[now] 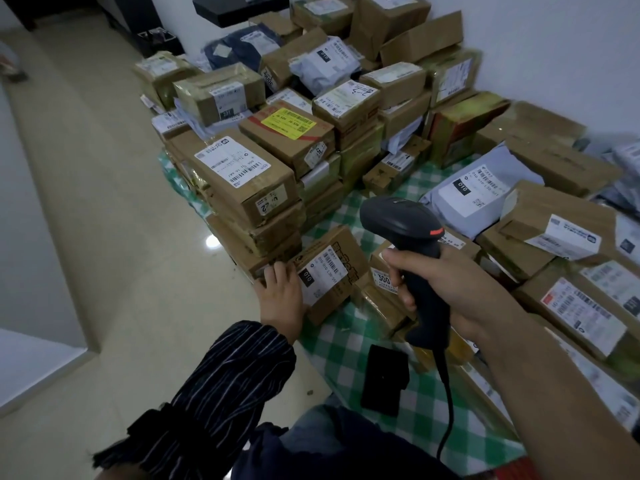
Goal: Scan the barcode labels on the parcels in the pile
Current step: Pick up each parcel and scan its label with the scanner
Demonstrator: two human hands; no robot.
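Black corded barcode scanner [405, 226] gripped by right hand [446, 285], fingers clamped round its handle, small brown cardboard parcel [334, 296] set on green-checked cloth [346, 344] beside stacked cardboard boxes [242, 188], white label upward, touched by left hand [280, 292], fingers straight, together

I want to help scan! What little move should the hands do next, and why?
Probably tip the scanner toward the label on the box: the left hand rests on that box, label up, and the right hand grips the scanner beside it.
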